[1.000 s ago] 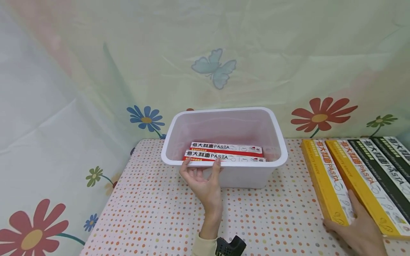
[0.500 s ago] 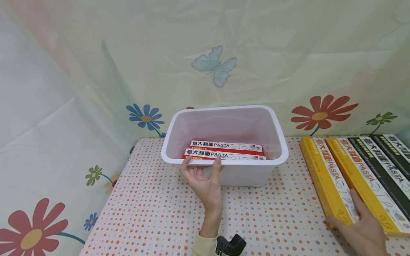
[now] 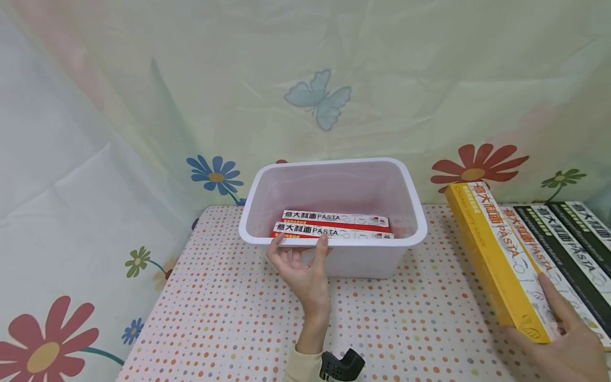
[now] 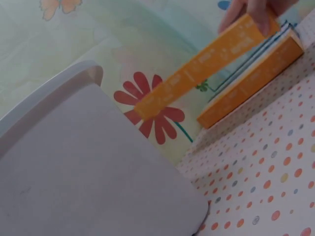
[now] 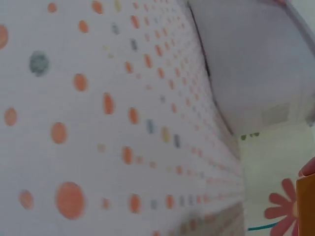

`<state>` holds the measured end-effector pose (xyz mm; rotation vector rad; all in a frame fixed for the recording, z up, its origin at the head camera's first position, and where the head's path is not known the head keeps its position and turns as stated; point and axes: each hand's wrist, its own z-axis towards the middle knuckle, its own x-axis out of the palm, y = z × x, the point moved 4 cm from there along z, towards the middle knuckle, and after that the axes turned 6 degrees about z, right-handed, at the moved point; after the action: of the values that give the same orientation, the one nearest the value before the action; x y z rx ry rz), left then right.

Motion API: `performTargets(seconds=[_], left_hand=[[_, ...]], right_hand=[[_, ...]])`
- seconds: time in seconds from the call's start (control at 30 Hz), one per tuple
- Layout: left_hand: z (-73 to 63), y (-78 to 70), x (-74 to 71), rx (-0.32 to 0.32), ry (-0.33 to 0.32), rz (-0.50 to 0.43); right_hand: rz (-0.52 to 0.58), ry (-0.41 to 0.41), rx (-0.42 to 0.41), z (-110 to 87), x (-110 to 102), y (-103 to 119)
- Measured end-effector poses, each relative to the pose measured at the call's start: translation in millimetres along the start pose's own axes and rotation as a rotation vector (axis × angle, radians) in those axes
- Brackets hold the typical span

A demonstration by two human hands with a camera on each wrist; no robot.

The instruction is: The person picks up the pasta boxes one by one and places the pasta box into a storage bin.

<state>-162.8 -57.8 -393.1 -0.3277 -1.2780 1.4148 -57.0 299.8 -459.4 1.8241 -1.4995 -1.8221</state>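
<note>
My right hand (image 3: 568, 339) grips a yellow pasta box (image 3: 491, 260) by its near end, thumb on one side and fingers on the other. In the left wrist view this pasta box (image 4: 202, 69) is raised clear of the table, above another yellow one (image 4: 253, 81). My left hand (image 3: 303, 276) holds the front rim of a white plastic bin (image 3: 334, 243), its thumb and a fingertip over the edge. Inside the bin lie two red-and-white pasta boxes (image 3: 334, 230), side by side. The right wrist view catches only a corner of the held box (image 5: 307, 204) and a fingertip.
To the right, a second yellow pasta box (image 3: 553, 265) and two dark green pasta boxes (image 3: 558, 249) lie in a row on the dotted tablecloth (image 3: 205, 318). A flowered cloth backdrop (image 3: 382, 116) rises behind the bin.
My right hand has lifted the leftmost yellow pasta box off the table; it now overlaps the second yellow one in the head view. My left hand keeps its hold on the bin rim.
</note>
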Motion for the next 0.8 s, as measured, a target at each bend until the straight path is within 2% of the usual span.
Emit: performTargets(seconds=[0.13,0.27,0.37,0.57,0.8], left_hand=[[0.0,0.2,-1.1,0.002,-0.003,0.005],[0.3,0.0,-0.8,0.009,0.000,-0.001],[0.8,0.2,-0.8,0.013,-0.002,-0.003],[1.3,1.3,-0.8,0.006,-0.014,-0.007],[0.2,2.4,-0.6,0.000,-0.021,-0.007]], right_hand=[[-0.041,-0.056,-0.141,-9.0,-12.8,18.6],[0.016,-0.115,-0.307,-16.1,-21.5,39.1],[0.047,-0.126,-0.419,-18.0,-25.8,53.5],[0.058,-0.062,-0.576,-18.5,-30.4,83.3],[0.049,0.034,-0.660,-21.7,-25.3,114.2]])
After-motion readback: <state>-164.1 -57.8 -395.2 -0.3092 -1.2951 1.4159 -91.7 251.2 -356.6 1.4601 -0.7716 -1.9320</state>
